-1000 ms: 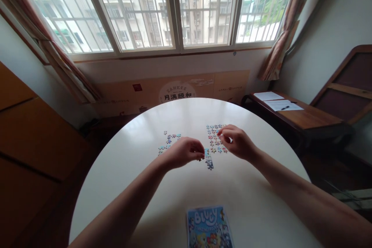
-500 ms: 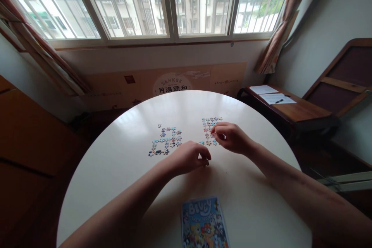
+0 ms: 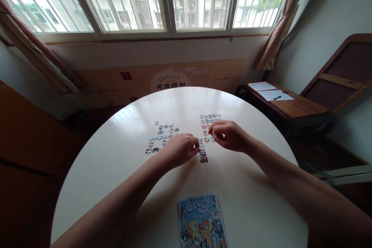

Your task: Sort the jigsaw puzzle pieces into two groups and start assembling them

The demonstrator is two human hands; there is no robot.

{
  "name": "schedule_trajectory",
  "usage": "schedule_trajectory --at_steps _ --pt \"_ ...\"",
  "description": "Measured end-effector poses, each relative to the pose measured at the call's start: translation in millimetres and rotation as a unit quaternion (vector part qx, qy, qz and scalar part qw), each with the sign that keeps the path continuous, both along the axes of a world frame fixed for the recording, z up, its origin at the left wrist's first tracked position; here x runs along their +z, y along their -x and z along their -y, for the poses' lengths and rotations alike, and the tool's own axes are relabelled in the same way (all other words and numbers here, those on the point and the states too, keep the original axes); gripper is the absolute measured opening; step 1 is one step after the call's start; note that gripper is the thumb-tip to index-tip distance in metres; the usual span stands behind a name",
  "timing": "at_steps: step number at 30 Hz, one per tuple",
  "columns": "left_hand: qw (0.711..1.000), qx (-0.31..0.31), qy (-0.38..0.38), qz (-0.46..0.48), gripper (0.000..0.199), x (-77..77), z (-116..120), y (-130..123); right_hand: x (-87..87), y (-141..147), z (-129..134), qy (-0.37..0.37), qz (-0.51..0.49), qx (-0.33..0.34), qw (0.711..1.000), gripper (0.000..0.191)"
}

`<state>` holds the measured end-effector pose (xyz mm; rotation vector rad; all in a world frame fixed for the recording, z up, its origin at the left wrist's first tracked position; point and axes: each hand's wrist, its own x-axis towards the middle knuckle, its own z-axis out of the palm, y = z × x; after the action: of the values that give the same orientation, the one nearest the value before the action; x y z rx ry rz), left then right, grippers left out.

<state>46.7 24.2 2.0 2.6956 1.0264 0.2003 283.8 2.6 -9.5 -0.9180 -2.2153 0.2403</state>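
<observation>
On the white round table, my left hand [image 3: 181,149] has its fingers bent, with thumb and index tips together beside a narrow strip of joined puzzle pieces [image 3: 203,155]. Whether a piece is between those fingertips is too small to tell. My right hand [image 3: 228,135] is curled in a pinch over the lower right of a cluster of puzzle pieces [image 3: 207,118]; its fingertips hide what they may hold. Left of my left hand lie more scattered pieces [image 3: 160,138], partly covered by that hand.
A Bluey picture sheet [image 3: 202,221] lies near the front of the table [image 3: 101,178]. Beyond the right edge, papers [image 3: 275,95] and a pen rest on a wooden bench [image 3: 308,104]. Windows and curtains stand behind.
My left hand has moved up and left from the strip's lower end, uncovering the strip. My right hand stays nearly in place. The view has shifted slightly.
</observation>
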Motion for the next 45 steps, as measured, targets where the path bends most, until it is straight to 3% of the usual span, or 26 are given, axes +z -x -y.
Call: schedule_trajectory --at_steps 4,8,16,35,41,45 --pt "0.999 -0.02 -0.019 -0.036 0.028 -1.3 -0.6 3.3 3.7 1.3 4.8 0.052 0.064 0.062 0.995 0.021" --pt "0.997 -0.068 0.017 -0.045 0.039 -2.0 3.0 1.8 5.1 7.8 11.7 0.085 0.13 0.083 0.984 0.029" --pt "0.995 -0.073 0.031 -0.06 0.04 -4.6 3.9 1.0 2.8 14.8 14.9 0.111 0.162 0.08 0.977 0.033" --pt "0.985 -0.099 0.034 -0.135 0.026 8.0 8.5 2.2 1.0 14.1 13.5 0.145 0.164 0.098 0.971 0.025" --pt "0.986 -0.09 0.015 -0.138 0.042 2.9 7.3 -0.3 -1.4 12.9 11.9 0.165 0.175 0.085 0.967 0.027" --pt "0.986 -0.084 0.009 -0.141 0.041 0.5 6.8 -2.7 -0.6 17.8 13.3 0.168 0.178 0.055 0.968 0.027"
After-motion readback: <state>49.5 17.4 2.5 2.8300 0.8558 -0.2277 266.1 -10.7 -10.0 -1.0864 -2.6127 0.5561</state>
